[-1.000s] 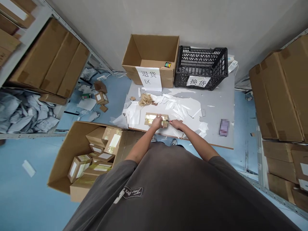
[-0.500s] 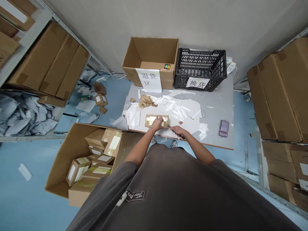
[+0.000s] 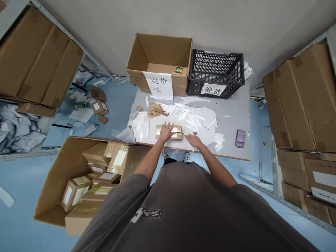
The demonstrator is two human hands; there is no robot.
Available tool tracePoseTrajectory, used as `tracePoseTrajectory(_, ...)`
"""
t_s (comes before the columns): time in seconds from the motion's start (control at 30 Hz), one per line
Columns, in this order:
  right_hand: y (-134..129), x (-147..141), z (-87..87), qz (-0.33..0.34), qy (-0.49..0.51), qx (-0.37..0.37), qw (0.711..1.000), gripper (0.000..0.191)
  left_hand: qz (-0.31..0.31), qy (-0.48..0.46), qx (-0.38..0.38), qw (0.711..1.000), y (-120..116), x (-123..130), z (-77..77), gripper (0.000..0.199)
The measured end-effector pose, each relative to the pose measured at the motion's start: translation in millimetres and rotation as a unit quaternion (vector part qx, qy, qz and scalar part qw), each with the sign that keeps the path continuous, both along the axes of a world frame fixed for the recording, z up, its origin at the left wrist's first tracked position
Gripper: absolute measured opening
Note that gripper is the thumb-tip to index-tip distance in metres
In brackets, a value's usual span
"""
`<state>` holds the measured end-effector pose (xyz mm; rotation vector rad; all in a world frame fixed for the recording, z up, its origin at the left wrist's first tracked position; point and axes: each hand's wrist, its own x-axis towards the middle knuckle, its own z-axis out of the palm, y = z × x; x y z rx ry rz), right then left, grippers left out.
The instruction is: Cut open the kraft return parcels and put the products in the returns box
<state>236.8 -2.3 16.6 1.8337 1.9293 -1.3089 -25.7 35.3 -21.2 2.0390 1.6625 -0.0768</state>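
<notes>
A small taped cardboard box with a white label lies near the table's front edge. Across its top rests my left hand, fingers spread out flat. My right hand is closed around a knife just right of the box; its thin dark blade reaches the box's right end. The knife's handle is mostly hidden in my palm. Torn white paper and a crumpled tan wad lie behind the box.
At the table's back stand an open carton and a black plastic crate, both with paper signs. A large carton of small parcels stands front left. Shelves with cartons flank both sides. A blurred purple item lies on the right.
My left hand has gone from gripping the box top to lying with fingers spread over it. The knife's blade now meets the box's right end, its red-black handle less visible. The view has shifted slightly.
</notes>
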Motion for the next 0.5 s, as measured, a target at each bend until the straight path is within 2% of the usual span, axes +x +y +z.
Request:
tracePoseTrajectory(0.1,5.6,-7.1,-0.7,0.048,-0.035,0.032,0.998,0.037,0.010,-0.005,0.021,1.000,-9.3,-0.5,-4.0,0.081)
tracePoseTrajectory(0.33,14.6,-24.5,-8.3,0.102,-0.092,0.097,0.986,0.036,0.024,-0.044,0.077,0.996,-19.8,-0.6,-24.5,0.062)
tracePoseTrajectory(0.43,17.0,-31.2,-13.5,0.114,-0.093,0.107,0.983,0.033,0.021,-0.061,0.103,0.993,-21.6,-1.7,-32.5,0.060)
tracePoseTrajectory(0.5,21.2,-19.3,-14.1,0.084,-0.089,0.112,0.986,0.031,0.024,-0.072,0.115,0.990,-22.5,-2.1,-36.4,0.058)
